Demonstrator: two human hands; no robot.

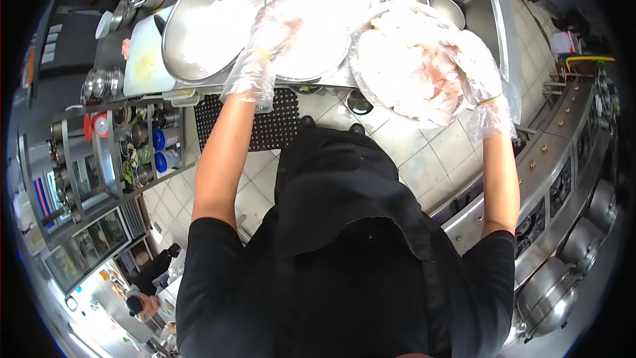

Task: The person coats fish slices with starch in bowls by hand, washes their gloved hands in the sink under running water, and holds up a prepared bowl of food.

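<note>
My left hand (277,23), in a clear plastic glove with a yellow band at the wrist, is over the near-left side of a round, glare-whitened vessel (318,59). Glare washes out its fingers, and I cannot tell whether they hold anything. To its left, a large steel bowl (173,43) has white contents blurred by glare. My right hand (478,66), gloved the same way, reaches into a wide basin (358,69) heaped with pale pink raw chicken (424,69). Its fingers are curled against a piece at the right side of the heap, their tips partly hidden.
Left of the bowl is a pale cutting board (147,59). A steel sink (487,10) with small round bowls (448,10) is behind the basin. Stoves (550,152) line the right, shelves (112,152) the left. A black perforated mat (265,122) covers floor below. Another person (142,301) is at lower left.
</note>
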